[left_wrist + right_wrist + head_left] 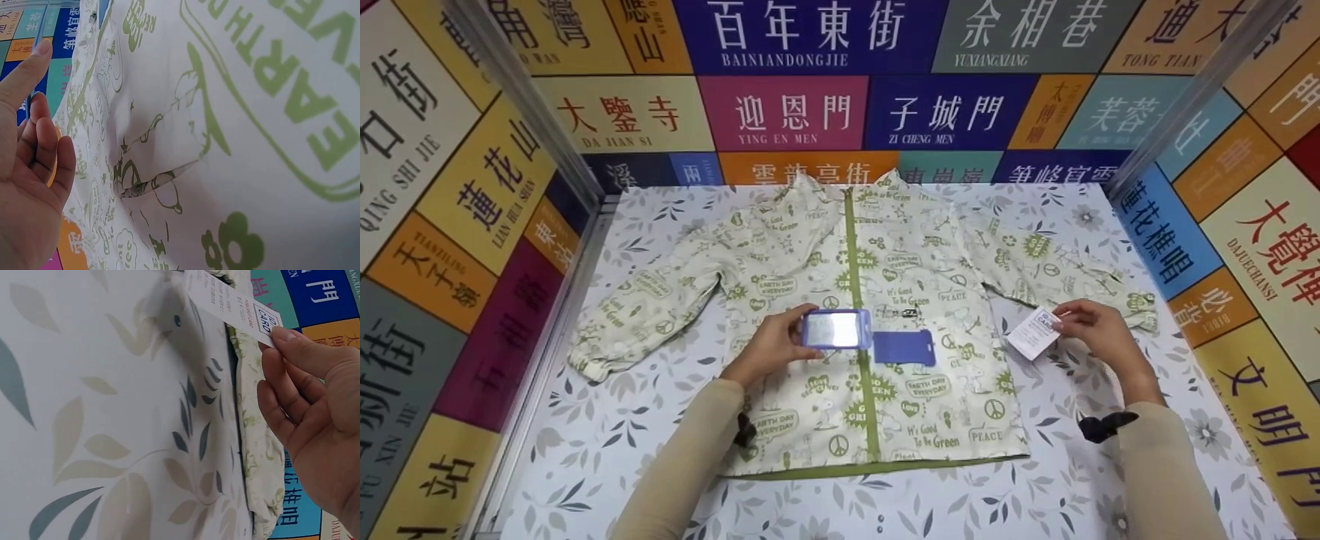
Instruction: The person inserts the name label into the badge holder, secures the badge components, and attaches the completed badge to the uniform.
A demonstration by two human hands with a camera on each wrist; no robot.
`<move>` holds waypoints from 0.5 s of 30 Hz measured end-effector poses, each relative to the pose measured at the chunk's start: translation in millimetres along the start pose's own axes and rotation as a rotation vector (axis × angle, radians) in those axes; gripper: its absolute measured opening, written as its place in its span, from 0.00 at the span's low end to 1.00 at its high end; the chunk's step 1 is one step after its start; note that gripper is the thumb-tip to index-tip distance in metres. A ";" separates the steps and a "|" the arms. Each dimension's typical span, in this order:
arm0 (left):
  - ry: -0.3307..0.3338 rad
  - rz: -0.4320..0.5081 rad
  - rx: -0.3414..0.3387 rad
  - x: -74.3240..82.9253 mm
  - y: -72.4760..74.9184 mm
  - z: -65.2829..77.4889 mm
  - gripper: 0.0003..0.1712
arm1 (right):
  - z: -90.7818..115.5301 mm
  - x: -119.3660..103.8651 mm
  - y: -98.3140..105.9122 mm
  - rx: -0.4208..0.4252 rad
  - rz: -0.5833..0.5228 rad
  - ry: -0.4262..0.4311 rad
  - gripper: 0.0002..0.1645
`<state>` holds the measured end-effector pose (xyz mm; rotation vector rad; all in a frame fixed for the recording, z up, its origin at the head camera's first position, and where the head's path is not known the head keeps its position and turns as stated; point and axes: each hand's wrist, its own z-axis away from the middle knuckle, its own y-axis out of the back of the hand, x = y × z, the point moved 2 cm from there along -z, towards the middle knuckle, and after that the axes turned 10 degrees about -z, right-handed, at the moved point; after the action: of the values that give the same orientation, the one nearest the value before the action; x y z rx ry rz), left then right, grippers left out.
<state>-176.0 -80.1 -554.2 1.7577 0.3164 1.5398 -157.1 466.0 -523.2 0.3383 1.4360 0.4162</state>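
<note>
My left hand (769, 346) pinches the edge of a purple-rimmed card holder (832, 331) with a clear, shiny window, held over the jacket. In the left wrist view only a thin clear edge of it shows beside the thumb. A flat purple panel (902, 348) with a small slot at one end lies on the jacket, just right of the holder. Between thumb and fingers, my right hand (1102, 339) pinches a white card (1030, 335) by its corner. Printed on that card (230, 308) are "ID CARD" and small lines of text.
A cream jacket (787, 379) with green print and a green zip strip lies spread out, sleeves to both sides. Beneath it is a white tabletop (622, 465) with a leaf pattern. Panels (787, 112) of coloured street signs wall in the back and sides.
</note>
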 end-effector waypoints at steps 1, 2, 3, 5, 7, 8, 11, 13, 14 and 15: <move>0.000 0.001 0.000 0.3 -0.1 -0.1 0.52 | -0.3 -2.8 1.0 0.004 -0.016 0.008 0.24; 0.000 -0.003 0.000 0.4 -0.3 -0.3 0.52 | -0.6 -5.2 1.7 0.008 -0.030 0.017 0.24; 0.000 -0.007 0.000 0.7 -0.5 -0.3 0.52 | -0.9 -7.0 1.9 0.010 -0.048 0.026 0.24; 0.001 -0.012 -0.001 1.0 -0.8 -0.3 0.52 | -1.4 -9.0 0.7 0.010 -0.079 0.043 0.25; 0.005 -0.006 -0.007 1.2 -1.3 0.1 0.51 | -0.9 -10.1 -2.7 0.005 -0.118 0.053 0.26; 0.007 -0.003 -0.009 1.2 -1.5 0.2 0.51 | -0.8 -10.2 -5.2 0.002 -0.135 0.058 0.27; 0.014 0.018 -0.016 1.2 -2.4 0.6 0.51 | 0.4 -11.3 -16.3 -0.016 -0.195 0.059 0.28; 0.022 0.031 -0.021 1.2 -3.3 0.6 0.51 | 1.0 -12.6 -25.7 -0.021 -0.235 0.059 0.28; 0.024 0.039 -0.022 1.3 -3.8 0.6 0.52 | 1.0 -13.2 -30.9 -0.022 -0.254 0.059 0.29; 0.026 0.042 -0.022 1.5 -4.3 0.5 0.52 | 1.2 -14.0 -36.1 -0.022 -0.273 0.063 0.29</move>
<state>-173.9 -76.5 -556.0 1.7380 0.2762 1.5912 -154.5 427.6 -527.6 0.1091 1.5134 0.2221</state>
